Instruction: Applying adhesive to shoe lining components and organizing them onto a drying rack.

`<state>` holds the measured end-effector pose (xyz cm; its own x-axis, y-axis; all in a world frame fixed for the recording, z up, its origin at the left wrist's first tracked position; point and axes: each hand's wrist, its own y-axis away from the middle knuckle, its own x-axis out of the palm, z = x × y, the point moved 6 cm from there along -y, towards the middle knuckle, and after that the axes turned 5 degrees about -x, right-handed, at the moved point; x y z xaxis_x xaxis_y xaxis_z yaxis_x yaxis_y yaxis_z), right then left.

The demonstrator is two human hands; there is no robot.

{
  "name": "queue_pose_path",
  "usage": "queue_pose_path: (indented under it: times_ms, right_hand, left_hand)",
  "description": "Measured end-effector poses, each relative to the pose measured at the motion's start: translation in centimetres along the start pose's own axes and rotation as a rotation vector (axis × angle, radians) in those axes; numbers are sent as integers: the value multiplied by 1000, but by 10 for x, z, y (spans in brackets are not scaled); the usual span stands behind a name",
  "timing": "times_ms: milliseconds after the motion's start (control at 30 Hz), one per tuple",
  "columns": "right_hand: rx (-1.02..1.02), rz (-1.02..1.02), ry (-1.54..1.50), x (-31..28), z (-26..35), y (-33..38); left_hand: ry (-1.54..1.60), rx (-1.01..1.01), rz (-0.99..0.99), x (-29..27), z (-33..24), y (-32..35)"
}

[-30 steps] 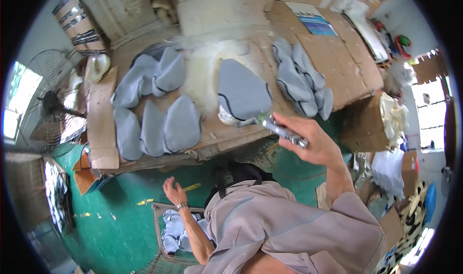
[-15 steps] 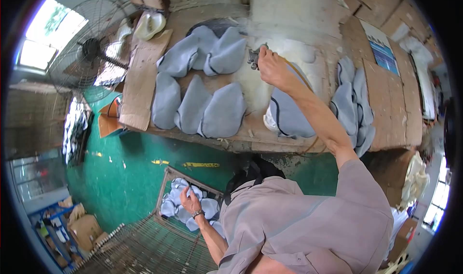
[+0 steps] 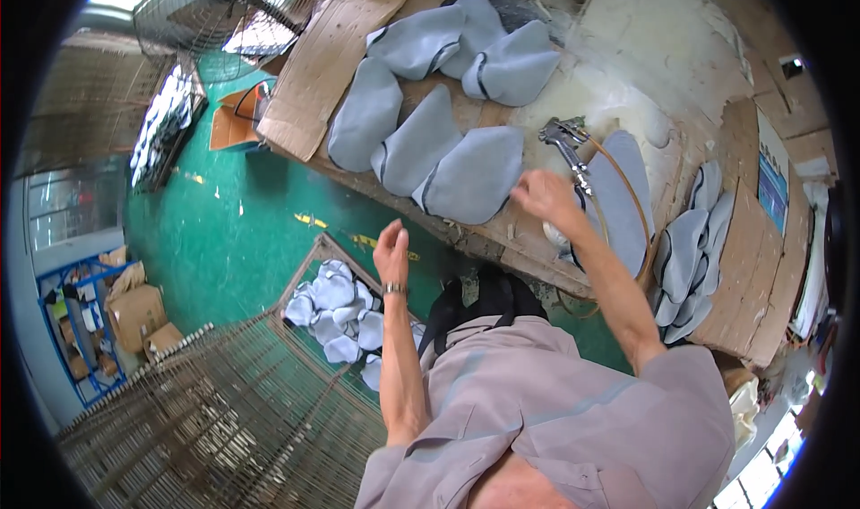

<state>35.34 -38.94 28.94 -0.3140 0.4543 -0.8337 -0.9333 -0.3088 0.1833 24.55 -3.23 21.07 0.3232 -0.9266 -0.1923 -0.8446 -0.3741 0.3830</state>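
Observation:
My right hand (image 3: 545, 197) is over the table's front edge, fingertips beside the rim of a grey cup-shaped fabric piece (image 3: 475, 176). Its fingers are bent and slightly blurred; whether they grip the rim is unclear. Farther right, a metal spray gun (image 3: 564, 135) with an orange-brown hose (image 3: 632, 182) lies on the worktable (image 3: 618, 106). A flat grey panel (image 3: 620, 187) lies under the hose. My left hand (image 3: 391, 256), with a band at the wrist, is raised in front of the table, its fingers curled together, apparently empty.
Several more dark-edged grey pieces (image 3: 421, 133) lie on the table's left half, and a stack (image 3: 694, 254) lies at right. Below on the green floor (image 3: 233, 258), a wire rack (image 3: 215, 419) holds many grey-white pieces (image 3: 336, 303). A large fan (image 3: 228, 8) stands at upper left.
My right hand has let go of the spray gun, now lying on the table, and moved to the grey piece's edge. My left hand has risen from over the rack, its fingers curling. The view has turned.

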Motion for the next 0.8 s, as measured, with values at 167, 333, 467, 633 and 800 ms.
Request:
queue_pose_path:
  times_ms: [167,333,467,633,800]
  right_hand:
    - [438,266,-1088,119,19,63]
    - [877,-23,-1479,167,30,75]
    - [894,-302,-1347,161,8,52]
    - [955,-269,-1302,180,2,42]
    - [1060,-186,-1363,198,-40,39]
  left_hand:
    - [198,-215,-84,26,-5,-58]
    - [1,-294,-227,5,19,-132]
    - [-472,-156,-429,-1,4,-179]
    - [-349,-106,-492,16,-16,-161]
    - [-10,28,-607,37,-16,-162]
